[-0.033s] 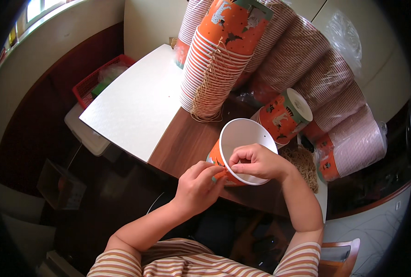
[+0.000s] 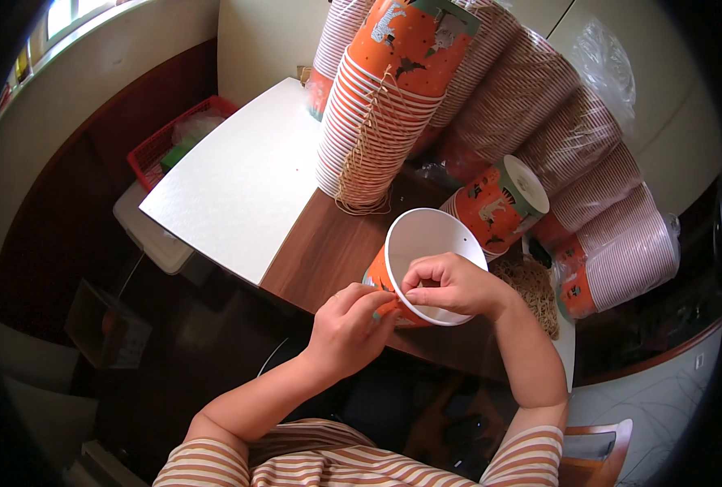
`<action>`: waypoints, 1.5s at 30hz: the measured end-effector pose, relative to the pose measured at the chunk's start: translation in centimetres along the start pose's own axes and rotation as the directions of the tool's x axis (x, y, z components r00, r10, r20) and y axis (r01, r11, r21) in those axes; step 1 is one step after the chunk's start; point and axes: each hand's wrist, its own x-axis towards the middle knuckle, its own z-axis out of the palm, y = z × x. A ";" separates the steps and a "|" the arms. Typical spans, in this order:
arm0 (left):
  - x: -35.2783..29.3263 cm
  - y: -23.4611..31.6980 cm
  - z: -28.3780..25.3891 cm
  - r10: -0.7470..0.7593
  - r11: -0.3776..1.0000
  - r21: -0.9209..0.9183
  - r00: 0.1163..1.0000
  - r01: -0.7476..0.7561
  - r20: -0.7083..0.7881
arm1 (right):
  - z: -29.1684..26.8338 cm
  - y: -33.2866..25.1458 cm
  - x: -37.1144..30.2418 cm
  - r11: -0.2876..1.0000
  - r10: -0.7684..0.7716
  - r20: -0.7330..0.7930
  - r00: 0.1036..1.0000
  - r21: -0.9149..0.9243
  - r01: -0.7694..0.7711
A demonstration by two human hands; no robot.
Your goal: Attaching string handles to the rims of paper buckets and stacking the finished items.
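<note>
An orange paper bucket (image 2: 382, 274) with printed animals and a white inside leans on its side at the table's front edge, its mouth tilted up toward me. My left hand (image 2: 351, 326) is closed in a pinch against the bucket's outer wall, just below the rim. Across the near rim reaches my right hand (image 2: 452, 284), thumb and forefinger pinched together at the inner wall, close to the left fingertips. Whatever is between the fingers is too small to make out. A small dark hole shows in the far inner wall.
Behind the bucket rises a tall stack of nested buckets (image 2: 381, 122) draped with thin tan cords (image 2: 365, 166). Another bucket stack (image 2: 495, 203) lies to its right, beside a heap of cords (image 2: 531, 292). Plastic-wrapped stacks (image 2: 572, 134) line the back. A red basket (image 2: 146, 158) sits beyond the white tabletop (image 2: 235, 195).
</note>
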 end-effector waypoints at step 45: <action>0.0 3.2 -2.4 -0.200 0.672 -0.643 0.926 0.367 0.319 | 14.7 -0.9 -3.7 0.930 -0.367 -0.867 0.338 -0.329 0.166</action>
